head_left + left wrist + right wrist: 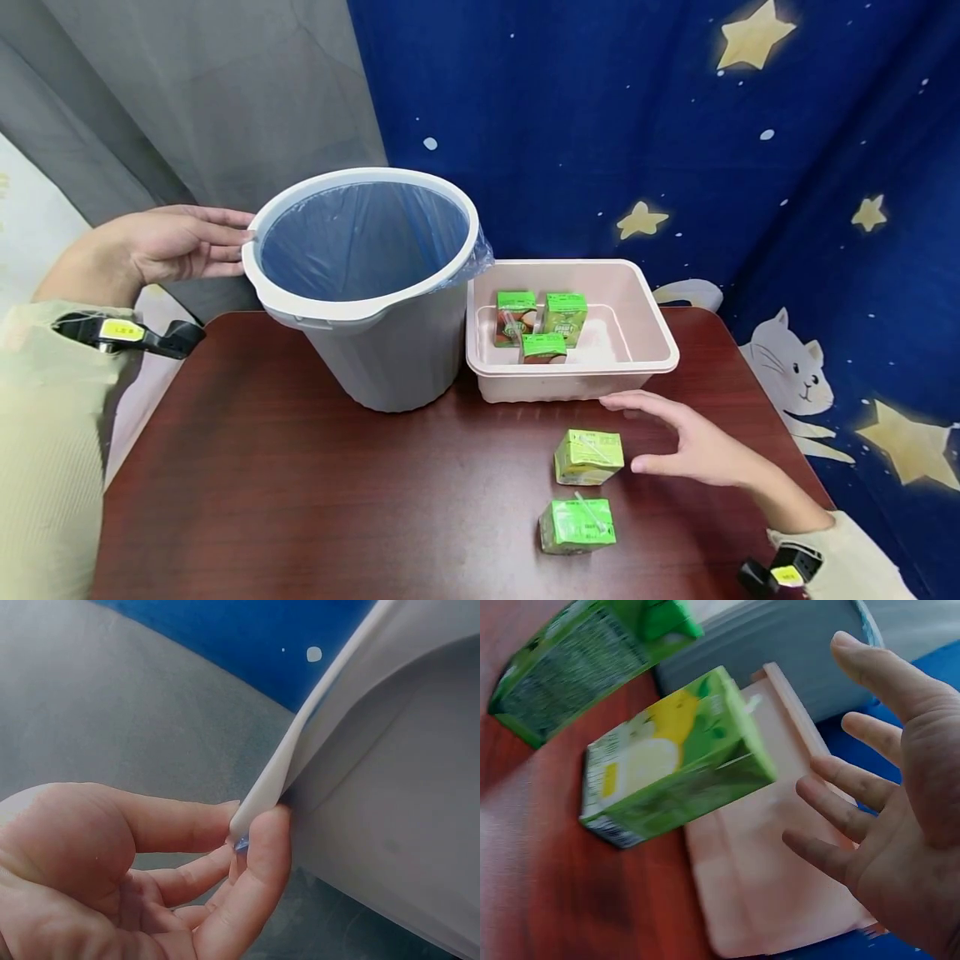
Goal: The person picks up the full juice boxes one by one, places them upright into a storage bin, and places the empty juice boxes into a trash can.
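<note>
My left hand pinches the white rim of a grey trash bin between thumb and fingers, seen closely in the left wrist view. A clear plastic bag lines the bin. To the right of the yellow-green juice box, my right hand hovers with fingers spread, touching nothing. In the right wrist view that juice box shows a yellow fruit picture. A second green juice box, a straw on its top, stands nearer the front.
A pale pink plastic basin stands right of the bin, holding three juice boxes, one being a green carton. All this sits on a dark reddish-brown table. Behind hang a grey curtain and a blue star-patterned curtain.
</note>
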A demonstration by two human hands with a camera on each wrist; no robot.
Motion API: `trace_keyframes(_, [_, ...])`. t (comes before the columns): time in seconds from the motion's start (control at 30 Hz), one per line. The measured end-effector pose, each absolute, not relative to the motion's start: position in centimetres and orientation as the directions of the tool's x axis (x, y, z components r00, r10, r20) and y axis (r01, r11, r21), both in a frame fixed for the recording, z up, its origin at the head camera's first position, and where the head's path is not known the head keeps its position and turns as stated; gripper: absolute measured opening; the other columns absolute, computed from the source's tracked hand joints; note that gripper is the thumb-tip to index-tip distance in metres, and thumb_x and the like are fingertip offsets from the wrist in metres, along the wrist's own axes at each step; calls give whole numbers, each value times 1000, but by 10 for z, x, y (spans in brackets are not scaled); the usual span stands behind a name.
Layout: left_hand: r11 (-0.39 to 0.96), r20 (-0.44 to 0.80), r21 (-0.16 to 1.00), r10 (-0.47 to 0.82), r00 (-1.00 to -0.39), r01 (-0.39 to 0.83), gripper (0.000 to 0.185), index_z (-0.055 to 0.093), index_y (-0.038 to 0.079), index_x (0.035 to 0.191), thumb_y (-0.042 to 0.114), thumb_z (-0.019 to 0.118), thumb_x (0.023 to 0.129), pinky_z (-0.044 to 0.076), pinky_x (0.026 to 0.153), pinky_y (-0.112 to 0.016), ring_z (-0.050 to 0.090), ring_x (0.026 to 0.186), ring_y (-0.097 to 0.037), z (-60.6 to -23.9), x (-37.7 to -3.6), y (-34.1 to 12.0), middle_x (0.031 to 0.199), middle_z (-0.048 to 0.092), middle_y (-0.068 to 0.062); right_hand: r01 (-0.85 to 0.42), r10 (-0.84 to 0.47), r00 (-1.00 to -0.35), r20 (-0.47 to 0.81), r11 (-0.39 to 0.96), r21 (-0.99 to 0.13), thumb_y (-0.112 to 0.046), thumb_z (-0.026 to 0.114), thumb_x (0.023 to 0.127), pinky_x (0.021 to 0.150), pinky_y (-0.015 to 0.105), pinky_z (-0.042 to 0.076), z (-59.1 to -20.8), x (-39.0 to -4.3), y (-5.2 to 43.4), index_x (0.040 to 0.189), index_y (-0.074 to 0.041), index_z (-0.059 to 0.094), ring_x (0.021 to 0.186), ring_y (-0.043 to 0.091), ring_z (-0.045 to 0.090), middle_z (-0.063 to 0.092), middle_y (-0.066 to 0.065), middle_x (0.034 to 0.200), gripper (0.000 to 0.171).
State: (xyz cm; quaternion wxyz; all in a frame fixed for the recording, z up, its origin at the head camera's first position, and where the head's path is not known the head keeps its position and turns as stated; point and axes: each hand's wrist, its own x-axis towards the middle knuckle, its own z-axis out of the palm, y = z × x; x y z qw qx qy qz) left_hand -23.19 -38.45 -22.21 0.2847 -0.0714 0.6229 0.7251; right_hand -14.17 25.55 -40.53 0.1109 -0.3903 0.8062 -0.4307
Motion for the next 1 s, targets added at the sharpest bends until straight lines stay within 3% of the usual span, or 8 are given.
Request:
trace_keyframes(0.23, [-70, -452, 862, 340, -825, -501, 34, 77, 13, 107, -1, 46, 107, 60, 82, -38, 76, 91, -20, -222, -232, -387, 101, 77, -8, -480, -728, -676, 113, 319, -817, -9, 83, 84, 112, 13, 29, -433, -145, 246, 151, -18, 48, 140, 6, 42, 52, 7, 151, 76])
trace_keyframes(0.4, [-84, -438, 861, 379, -815, -502, 35, 76, 12, 109, -1, 44, 107, 60, 83, -38, 76, 92, -20, -223, -232, -388, 101, 77, -9, -470, -731, -675, 99, 323, -821, -12, 85, 84, 113, 13, 27, -442, -147, 236, 151, -18, 47, 142, 7, 39, 50, 3, 153, 78])
trace_keyframes(0.73, [-68, -464, 859, 314, -828, -507, 33, 77, 13, 107, 0, 47, 106, 60, 82, -39, 76, 91, -21, -221, -232, -385, 101, 77, -8, -521, -765, -636, 97, 333, -786, -19, 85, 84, 111, 21, 36, -452, -152, 224, 151, -17, 50, 137, 12, 46, 51, -3, 151, 75])
trace_keyframes(1.0, [-70, -464, 858, 324, -825, -510, 34, 77, 13, 107, -1, 46, 107, 60, 82, -38, 76, 91, -20, -221, -230, -384, 101, 77, -8, -502, -798, -595, 102, 270, -821, -18, 85, 85, 107, 22, 40, -459, -154, 216, 149, -8, 51, 126, 12, 53, 54, 13, 147, 73])
